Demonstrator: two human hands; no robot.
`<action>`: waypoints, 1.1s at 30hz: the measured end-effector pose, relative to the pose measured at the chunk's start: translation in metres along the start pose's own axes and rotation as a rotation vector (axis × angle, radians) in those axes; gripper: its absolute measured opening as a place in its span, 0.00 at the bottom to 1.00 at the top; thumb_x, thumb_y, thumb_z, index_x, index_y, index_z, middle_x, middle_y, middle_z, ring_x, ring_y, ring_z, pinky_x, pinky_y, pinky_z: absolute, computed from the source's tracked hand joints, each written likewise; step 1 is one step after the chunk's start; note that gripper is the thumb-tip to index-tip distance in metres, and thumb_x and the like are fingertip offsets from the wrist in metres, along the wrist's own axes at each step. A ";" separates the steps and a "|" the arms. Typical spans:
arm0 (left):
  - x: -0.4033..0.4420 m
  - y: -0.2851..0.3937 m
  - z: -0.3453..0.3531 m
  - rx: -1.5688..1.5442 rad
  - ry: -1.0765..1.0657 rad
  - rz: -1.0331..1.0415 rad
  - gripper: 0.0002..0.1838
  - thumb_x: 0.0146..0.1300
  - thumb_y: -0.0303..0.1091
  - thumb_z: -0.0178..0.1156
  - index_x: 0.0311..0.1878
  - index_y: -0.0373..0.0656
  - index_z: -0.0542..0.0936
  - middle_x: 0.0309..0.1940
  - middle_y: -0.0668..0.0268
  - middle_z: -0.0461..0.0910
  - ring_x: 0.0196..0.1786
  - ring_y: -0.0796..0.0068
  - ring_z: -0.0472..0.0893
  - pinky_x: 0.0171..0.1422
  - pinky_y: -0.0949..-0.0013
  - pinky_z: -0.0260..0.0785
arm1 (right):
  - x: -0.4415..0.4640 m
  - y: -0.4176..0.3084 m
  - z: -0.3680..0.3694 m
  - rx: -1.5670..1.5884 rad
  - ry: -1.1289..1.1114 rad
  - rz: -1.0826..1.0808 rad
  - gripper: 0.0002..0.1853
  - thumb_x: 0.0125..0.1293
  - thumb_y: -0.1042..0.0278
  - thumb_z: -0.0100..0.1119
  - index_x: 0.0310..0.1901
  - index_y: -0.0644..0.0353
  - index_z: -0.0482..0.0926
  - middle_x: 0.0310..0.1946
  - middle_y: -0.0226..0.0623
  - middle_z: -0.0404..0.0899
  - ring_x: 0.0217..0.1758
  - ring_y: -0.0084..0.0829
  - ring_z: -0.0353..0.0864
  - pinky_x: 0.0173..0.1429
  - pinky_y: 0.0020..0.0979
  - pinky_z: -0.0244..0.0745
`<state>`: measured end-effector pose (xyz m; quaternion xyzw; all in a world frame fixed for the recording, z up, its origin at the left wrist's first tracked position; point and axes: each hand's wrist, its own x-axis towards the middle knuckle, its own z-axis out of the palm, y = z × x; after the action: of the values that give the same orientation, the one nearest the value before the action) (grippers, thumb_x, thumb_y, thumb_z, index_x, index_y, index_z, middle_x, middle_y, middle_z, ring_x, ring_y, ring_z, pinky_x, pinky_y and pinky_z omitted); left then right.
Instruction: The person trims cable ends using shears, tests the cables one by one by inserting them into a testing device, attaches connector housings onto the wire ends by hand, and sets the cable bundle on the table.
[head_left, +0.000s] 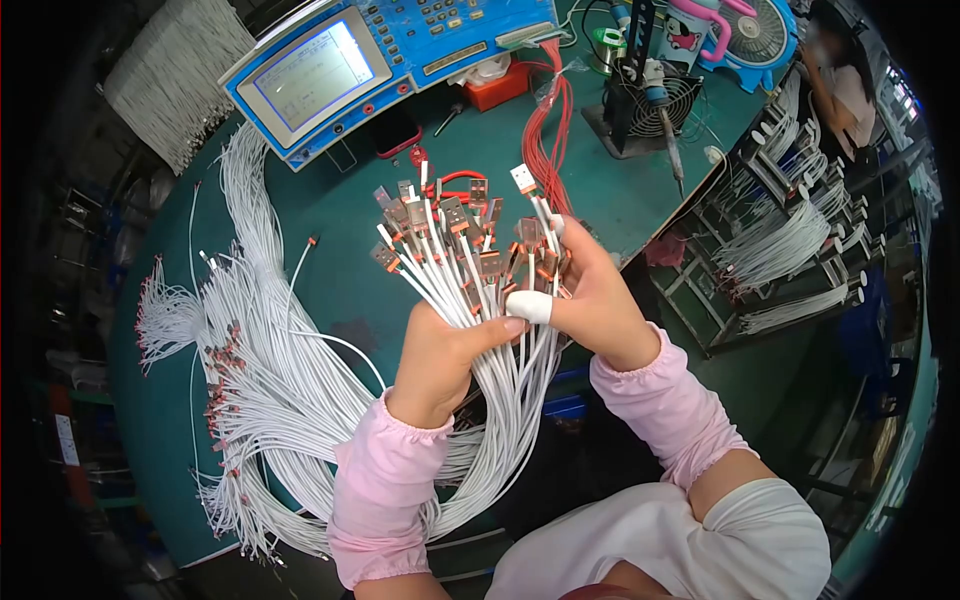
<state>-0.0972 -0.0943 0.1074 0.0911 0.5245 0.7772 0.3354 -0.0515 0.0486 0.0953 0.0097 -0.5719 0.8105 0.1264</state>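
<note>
A thick bundle of white cables (508,400) with metal USB plugs is held upright over the front of the green table. My left hand (437,355) wraps round the bundle just below the plugs, thumb across the front. On the right side of the bundle, my right hand (595,300), with white covers on thumb and a finger, is closed at the plugs. One white USB plug (523,179) sticks up above the others near its fingertips. More white cables (290,370) lie in a large heap left of my left hand.
A blue tester with a screen (313,75) stands at the back, with red wires (548,150) at its right. Farther right are a soldering iron (670,140), a small fan (755,35) and a rack of cables (780,240). Another person (845,90) is at the upper right.
</note>
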 end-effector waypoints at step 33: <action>-0.001 -0.008 0.000 0.017 0.005 0.100 0.19 0.44 0.17 0.62 0.43 0.33 0.73 0.37 0.62 0.77 0.37 0.74 0.77 0.43 0.72 0.70 | -0.003 -0.008 0.004 0.029 -0.048 0.049 0.25 0.49 0.74 0.63 0.50 0.65 0.67 0.38 0.28 0.74 0.39 0.16 0.71 0.43 0.20 0.68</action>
<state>-0.0931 -0.0935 0.1005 0.1182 0.5269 0.7887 0.2937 -0.0470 0.0469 0.1037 0.0169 -0.5629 0.8211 0.0924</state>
